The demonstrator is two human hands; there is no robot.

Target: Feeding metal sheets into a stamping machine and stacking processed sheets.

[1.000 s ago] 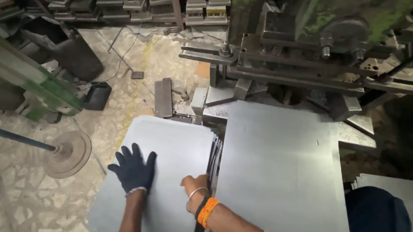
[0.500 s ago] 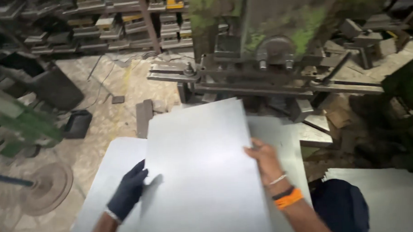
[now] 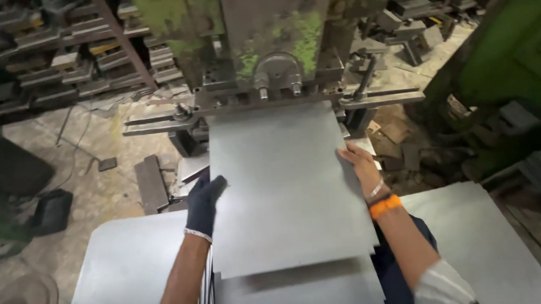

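A flat grey metal sheet [image 3: 284, 187] lies in front of me, its far edge under the head of a green-stained press machine [image 3: 273, 56]. My left hand [image 3: 203, 199], in a dark glove, grips the sheet's left edge. My right hand [image 3: 358, 167] is bare, with an orange wristband, and holds the sheet's right edge. The sheet rests over another grey sheet [image 3: 299, 289] below it.
A stack of grey sheets [image 3: 130, 265] sits at lower left and another sheet [image 3: 483, 240] at lower right. Shelves of metal parts [image 3: 63, 63] line the back left. Scrap pieces [image 3: 152, 183] and a dark box [image 3: 51, 210] lie on the floor.
I have lifted one sheet off the left stack, carried it to the right and pushed it forward until its far edge reaches the press. Both hands moved with it.
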